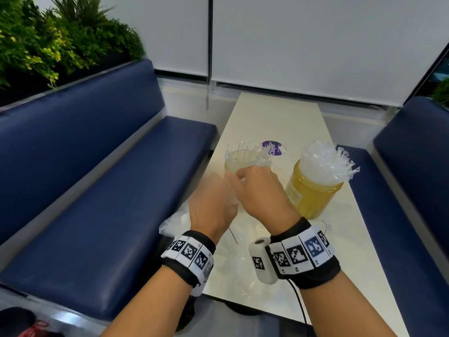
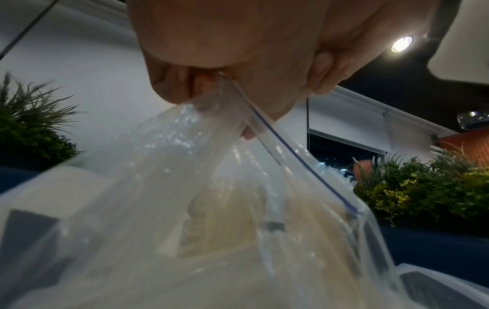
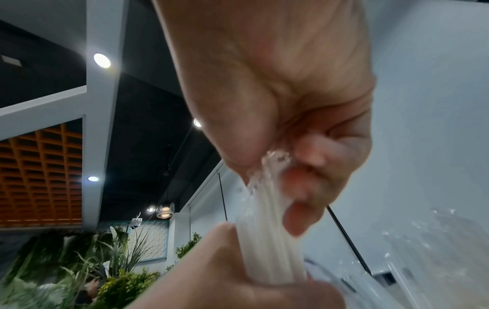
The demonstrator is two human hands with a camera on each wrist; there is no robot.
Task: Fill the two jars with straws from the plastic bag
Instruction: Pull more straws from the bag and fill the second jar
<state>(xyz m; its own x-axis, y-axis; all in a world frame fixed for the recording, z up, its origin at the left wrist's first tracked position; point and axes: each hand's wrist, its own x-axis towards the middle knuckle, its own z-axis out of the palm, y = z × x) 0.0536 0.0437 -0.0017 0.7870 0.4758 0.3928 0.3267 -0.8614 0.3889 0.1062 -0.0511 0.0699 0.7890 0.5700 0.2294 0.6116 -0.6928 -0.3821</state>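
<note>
Two yellowish jars stand on the white table [image 1: 274, 117]. The left jar [image 1: 233, 166] holds a few wrapped straws; the right jar [image 1: 313, 193] is packed with them. My left hand [image 1: 213, 190] pinches the zip edge of the clear plastic bag [image 2: 211, 209], and that bag [image 1: 175, 222] hangs at the table's left edge. My right hand [image 1: 245, 176] grips a bundle of white straws [image 3: 267, 230] just in front of the left jar. In the right wrist view the left hand [image 3: 225, 271] lies against the bundle's lower part.
A purple round label [image 1: 273, 148] lies on the table behind the jars. Blue padded benches [image 1: 97, 190] flank the table on both sides. Green plants [image 1: 48, 40] stand behind the left bench. A white blind covers the wall beyond the table's far end.
</note>
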